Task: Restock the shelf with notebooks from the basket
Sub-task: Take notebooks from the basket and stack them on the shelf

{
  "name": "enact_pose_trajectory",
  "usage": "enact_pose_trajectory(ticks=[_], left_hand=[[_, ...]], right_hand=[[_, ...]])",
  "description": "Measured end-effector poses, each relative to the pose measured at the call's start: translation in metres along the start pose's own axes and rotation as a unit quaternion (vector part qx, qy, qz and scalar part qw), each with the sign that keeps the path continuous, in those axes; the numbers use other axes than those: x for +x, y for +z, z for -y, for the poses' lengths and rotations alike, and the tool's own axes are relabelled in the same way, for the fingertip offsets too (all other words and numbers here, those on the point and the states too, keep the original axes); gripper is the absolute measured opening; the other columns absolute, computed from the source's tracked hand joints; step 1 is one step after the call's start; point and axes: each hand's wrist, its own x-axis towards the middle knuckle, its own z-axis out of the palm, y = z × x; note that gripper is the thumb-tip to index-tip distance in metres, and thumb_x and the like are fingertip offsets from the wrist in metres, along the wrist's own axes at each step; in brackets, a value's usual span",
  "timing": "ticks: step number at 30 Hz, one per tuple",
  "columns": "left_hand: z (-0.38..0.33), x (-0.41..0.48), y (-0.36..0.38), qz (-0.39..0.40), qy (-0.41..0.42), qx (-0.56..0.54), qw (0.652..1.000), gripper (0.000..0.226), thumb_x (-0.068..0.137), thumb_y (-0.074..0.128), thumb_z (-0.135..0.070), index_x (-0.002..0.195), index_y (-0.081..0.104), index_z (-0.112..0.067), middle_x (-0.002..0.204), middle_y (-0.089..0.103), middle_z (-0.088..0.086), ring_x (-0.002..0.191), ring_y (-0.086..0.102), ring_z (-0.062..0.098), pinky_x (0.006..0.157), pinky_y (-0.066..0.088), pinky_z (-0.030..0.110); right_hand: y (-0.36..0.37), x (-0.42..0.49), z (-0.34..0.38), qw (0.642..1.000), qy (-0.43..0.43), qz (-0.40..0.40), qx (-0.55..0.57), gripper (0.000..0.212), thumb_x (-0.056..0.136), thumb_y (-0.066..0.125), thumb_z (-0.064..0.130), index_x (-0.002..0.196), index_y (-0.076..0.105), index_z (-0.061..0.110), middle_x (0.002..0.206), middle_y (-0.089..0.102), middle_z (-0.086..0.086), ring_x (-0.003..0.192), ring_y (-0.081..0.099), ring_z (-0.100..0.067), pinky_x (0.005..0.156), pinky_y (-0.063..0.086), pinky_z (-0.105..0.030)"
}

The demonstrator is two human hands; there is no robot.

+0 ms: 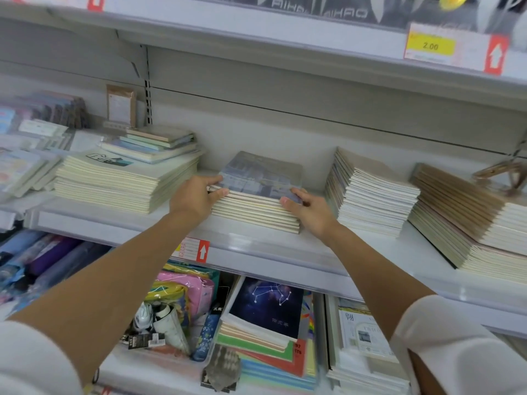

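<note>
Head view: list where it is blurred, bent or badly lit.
Head view: light is soft and even, with no hard shadows or strong glare. Head view: the wide lens bows the shelf edge. Head view: sharpest at the notebook stack held by the left hand and right hand; the left border smears, and the yellow price tag shows only 2.00 legibly.

Bare shelf point(85, 215) flanks the middle notebook stack point(256, 212): a wide gap toward the cream stack point(122, 186) on the left, a narrower one before the white stack point(370, 201). There is open height beneath the upper shelf point(256, 35).
</note>
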Motion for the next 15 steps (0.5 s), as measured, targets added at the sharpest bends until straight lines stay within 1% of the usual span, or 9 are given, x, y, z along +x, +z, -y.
enact_pose_trajectory(ticks=[2,4,7,9,11,12,13,14,15], left_hand=[[-0.006,-0.002,-0.002,0.023,-0.001,0.069,0.997,0.047,0.092,0.055,-0.049,0.136,0.052,-0.034,0.127,0.063,0.007,0.110,0.060,0.027,0.087,0.051,0.038],[-0.009,-0.007,-0.005,0.062,0.002,0.123,0.990,0.053,0.095,0.044,-0.053,0.144,0.039,-0.035,0.130,0.060,0.010,0.114,0.056,0.030,0.090,0.049,0.038],[-0.010,-0.018,-0.010,0.111,0.007,0.106,0.988,0.061,0.096,0.039,-0.056,0.151,0.023,-0.035,0.138,0.053,0.011,0.122,0.051,0.031,0.098,0.045,0.042],[-0.014,-0.031,-0.013,0.064,-0.002,0.044,0.997,0.060,0.096,0.045,-0.049,0.150,0.027,-0.027,0.137,0.053,0.012,0.123,0.050,0.032,0.098,0.045,0.044],[-0.022,-0.047,-0.017,-0.026,-0.016,-0.021,0.999,0.045,0.096,0.052,-0.041,0.133,0.047,-0.017,0.122,0.060,0.010,0.110,0.056,0.028,0.089,0.048,0.040],[-0.025,-0.055,-0.020,-0.066,-0.022,-0.038,0.997,0.029,0.095,0.055,-0.036,0.115,0.054,-0.015,0.104,0.062,0.007,0.095,0.058,0.024,0.079,0.047,0.035],[-0.027,-0.063,-0.025,-0.093,-0.026,-0.050,0.994,0.016,0.095,0.056,-0.030,0.093,0.053,-0.015,0.084,0.057,0.003,0.077,0.054,0.018,0.069,0.042,0.031],[-0.027,-0.071,-0.030,-0.116,-0.033,-0.063,0.991,0.023,0.095,0.055,-0.025,0.076,0.046,-0.015,0.069,0.047,0.000,0.064,0.045,0.014,0.063,0.036,0.030],[-0.025,-0.079,-0.036,-0.126,-0.043,-0.078,0.988,0.034,0.095,0.054,-0.021,0.066,0.037,-0.015,0.062,0.038,0.000,0.058,0.036,0.013,0.059,0.031,0.030]], right_hand=[[0.000,0.000,0.001,1.000,0.015,-0.002,0.012,0.065,0.087,0.069,0.035,0.144,0.044,0.011,0.154,0.034,-0.003,0.142,0.030,-0.014,0.109,0.025,-0.020],[-0.001,0.000,0.003,1.000,0.017,-0.002,0.021,0.066,0.088,0.068,0.035,0.144,0.044,0.011,0.153,0.036,-0.003,0.141,0.033,-0.016,0.113,0.026,-0.024],[-0.002,0.001,0.006,0.999,0.014,0.014,-0.045,0.066,0.092,0.060,0.044,0.147,0.039,0.015,0.154,0.034,-0.002,0.142,0.032,-0.019,0.115,0.024,-0.027],[-0.003,-0.001,0.006,0.986,0.020,0.013,-0.165,0.067,0.093,0.048,0.057,0.150,0.033,0.026,0.157,0.028,-0.004,0.144,0.027,-0.025,0.118,0.021,-0.035],[-0.002,-0.008,0.008,0.957,0.006,-0.022,-0.290,0.065,0.094,0.037,0.063,0.151,0.025,0.035,0.160,0.017,-0.011,0.146,0.019,-0.030,0.119,0.018,-0.045],[0.001,-0.016,0.011,0.943,-0.029,-0.056,-0.326,0.061,0.096,0.038,0.057,0.151,0.025,0.034,0.159,0.018,-0.013,0.146,0.020,-0.031,0.118,0.019,-0.045],[0.006,-0.026,0.017,0.936,-0.083,-0.095,-0.330,0.057,0.099,0.041,0.047,0.151,0.029,0.028,0.156,0.027,-0.014,0.143,0.027,-0.031,0.116,0.023,-0.042],[0.014,-0.036,0.023,0.934,-0.143,-0.129,-0.302,0.052,0.100,0.047,0.036,0.148,0.036,0.021,0.148,0.041,-0.014,0.136,0.038,-0.031,0.112,0.031,-0.039],[0.023,-0.048,0.030,0.935,-0.194,-0.155,-0.254,0.046,0.098,0.051,0.026,0.142,0.044,0.016,0.135,0.055,-0.012,0.124,0.050,-0.029,0.104,0.040,-0.038]])
